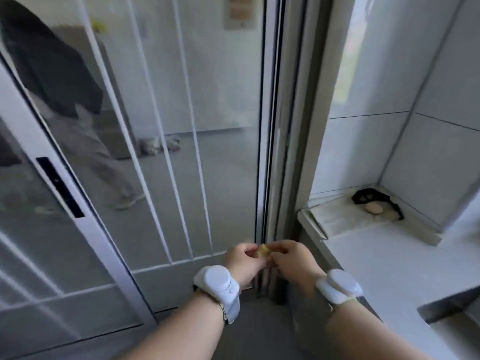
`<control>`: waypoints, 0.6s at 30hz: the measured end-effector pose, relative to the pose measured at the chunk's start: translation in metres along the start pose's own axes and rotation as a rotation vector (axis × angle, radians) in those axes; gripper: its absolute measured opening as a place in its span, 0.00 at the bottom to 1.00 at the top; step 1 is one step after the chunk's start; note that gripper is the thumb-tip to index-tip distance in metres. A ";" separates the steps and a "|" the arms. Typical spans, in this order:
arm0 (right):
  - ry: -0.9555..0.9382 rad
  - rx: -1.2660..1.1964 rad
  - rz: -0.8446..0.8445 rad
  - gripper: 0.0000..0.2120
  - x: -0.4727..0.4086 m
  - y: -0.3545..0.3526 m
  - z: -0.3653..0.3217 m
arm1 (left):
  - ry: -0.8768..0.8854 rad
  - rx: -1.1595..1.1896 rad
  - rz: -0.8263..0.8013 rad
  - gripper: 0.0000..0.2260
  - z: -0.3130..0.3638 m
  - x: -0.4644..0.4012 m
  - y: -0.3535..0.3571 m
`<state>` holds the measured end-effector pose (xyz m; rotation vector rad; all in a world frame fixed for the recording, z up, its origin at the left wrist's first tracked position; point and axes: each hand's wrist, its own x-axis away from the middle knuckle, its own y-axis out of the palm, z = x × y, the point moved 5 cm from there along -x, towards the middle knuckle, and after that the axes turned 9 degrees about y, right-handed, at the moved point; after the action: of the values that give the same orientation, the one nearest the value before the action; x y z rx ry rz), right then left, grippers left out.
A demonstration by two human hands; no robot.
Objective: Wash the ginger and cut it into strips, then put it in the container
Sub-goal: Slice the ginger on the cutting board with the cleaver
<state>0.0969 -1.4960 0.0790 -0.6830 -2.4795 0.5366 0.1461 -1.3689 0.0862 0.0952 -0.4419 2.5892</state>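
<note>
Lower centre of the frame: both hands meet in front of a sliding glass door (155,152). Left hand (242,261) and right hand (291,261) pinch a small yellowish piece of ginger (262,250) between them, fingers of each hand curled onto it from either side; the piece is partly hidden by the fingertips and somewhat blurred. Each wrist carries a white band-mounted device, left one (217,284), right one (339,287). The ginger sits in the air, above the grey floor (259,328) and near the foot of the door frame (275,152), not touching any surface. To the right, a white worktop (389,268) runs toward a tiled corner; at its far end, right of centre, lies a pale cloth (337,216) with a black object (374,198) and a small round beige thing (374,209) beside it, kind unclear. At the lower right edge a dark sink rim (449,305) shows. Behind the glass, upper left, a person (65,100) in dark top and light trousers stands, blurred.
</note>
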 end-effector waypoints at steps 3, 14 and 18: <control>-0.072 0.048 -0.092 0.14 0.002 0.054 -0.035 | -0.018 0.007 0.091 0.30 -0.014 0.008 -0.059; -0.278 0.198 -0.399 0.15 0.032 0.208 -0.138 | -0.123 0.058 0.468 0.24 -0.052 0.059 -0.221; -0.371 0.235 -0.498 0.14 0.044 0.249 -0.172 | -0.156 0.067 0.603 0.28 -0.059 0.073 -0.264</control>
<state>0.2498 -1.2333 0.1100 0.1452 -2.7214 0.7913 0.2144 -1.0985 0.1183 0.2161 -0.4984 3.2058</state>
